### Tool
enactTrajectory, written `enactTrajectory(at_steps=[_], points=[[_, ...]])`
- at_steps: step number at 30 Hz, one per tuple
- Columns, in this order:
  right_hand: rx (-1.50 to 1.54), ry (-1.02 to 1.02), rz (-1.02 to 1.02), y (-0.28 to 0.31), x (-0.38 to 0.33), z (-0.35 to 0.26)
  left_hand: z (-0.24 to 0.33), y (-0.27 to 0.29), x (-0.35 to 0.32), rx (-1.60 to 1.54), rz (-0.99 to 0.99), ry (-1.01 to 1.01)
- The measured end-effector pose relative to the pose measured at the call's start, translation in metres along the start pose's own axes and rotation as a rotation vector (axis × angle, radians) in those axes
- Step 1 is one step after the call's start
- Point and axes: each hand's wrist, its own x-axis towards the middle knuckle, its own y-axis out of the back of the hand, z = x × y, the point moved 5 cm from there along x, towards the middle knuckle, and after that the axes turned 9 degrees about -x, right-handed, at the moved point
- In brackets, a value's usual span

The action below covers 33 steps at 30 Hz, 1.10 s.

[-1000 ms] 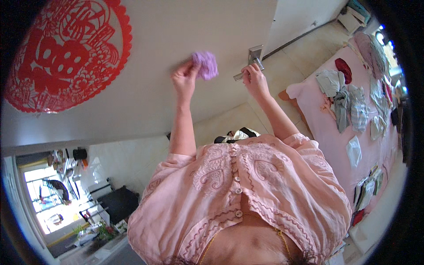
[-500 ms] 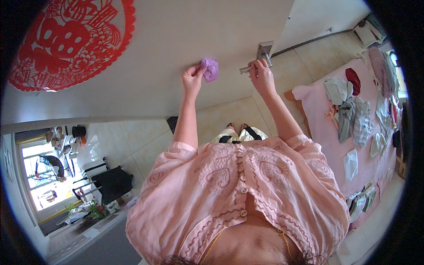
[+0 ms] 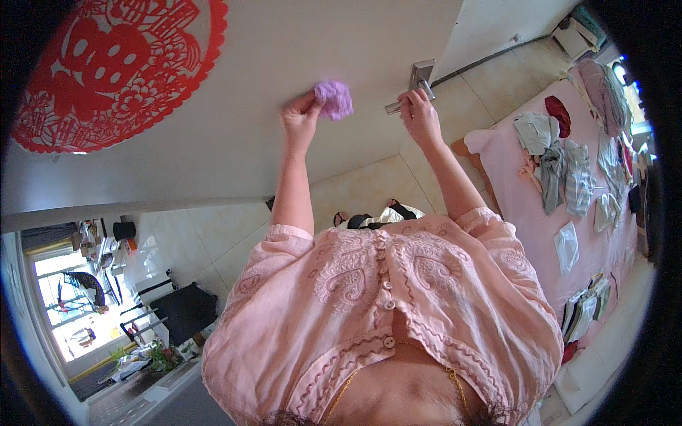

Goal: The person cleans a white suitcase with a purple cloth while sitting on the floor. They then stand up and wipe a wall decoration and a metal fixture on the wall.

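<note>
A crumpled purple cloth (image 3: pixel 335 100) is pinched in the fingers of my left hand (image 3: pixel 300 122), up against or just in front of the pale door (image 3: pixel 298 42). My right hand (image 3: pixel 420 121) has its fingers curled around the lever of a metal door handle (image 3: pixel 422 73), near the door's right edge. Part of the lever sticks out to the left of my fingers. Both forearms reach up and forward from pink sleeves.
A large round red paper-cut (image 3: pixel 135 71) is on the door's upper left. To the right stands a bed (image 3: pixel 522 234) with a pink sheet and scattered clothes (image 3: pixel 554 167). At lower left are a black-topped table (image 3: pixel 186 312), plants (image 3: pixel 162 355) and a bright window (image 3: pixel 60 273). Tiled floor (image 3: pixel 362 181) lies below.
My left hand has moved slightly up and left with the purple cloth, which now looks more bunched. My right hand stays on the handle. A foot has shifted to the left.
</note>
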Motion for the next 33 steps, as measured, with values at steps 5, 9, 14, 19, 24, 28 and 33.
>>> enactTrajectory(at_steps=[5, 9, 14, 19, 24, 28, 33], points=[[-0.179, -0.048, 0.050, 0.005, -0.001, -0.017, -0.025, 0.036, -0.021, 0.097, -0.008, 0.186], [-0.035, 0.184, 0.077, -0.007, -0.020, -0.088, -0.025, 0.039, -0.024, 0.108, -0.056, 0.301], [0.847, -0.249, -0.443, -0.081, -0.029, -0.111, 0.029, 0.005, -0.012, 0.035, -0.169, 0.222], [1.119, -0.276, -0.475, -0.063, 0.009, -0.143, 0.069, 0.001, -0.008, 0.241, -0.207, 0.179], [0.806, -0.160, -0.418, -0.055, 0.038, -0.160, 0.067, 0.028, -0.013, 0.304, 0.047, -0.089], [0.823, -0.185, -0.438, -0.077, 0.036, -0.148, 0.050, 0.075, -0.043, 0.207, 0.179, 0.008], [0.382, -0.081, -0.512, -0.147, 0.020, -0.081, 0.017, 0.103, -0.101, 0.375, 0.149, 0.302]])
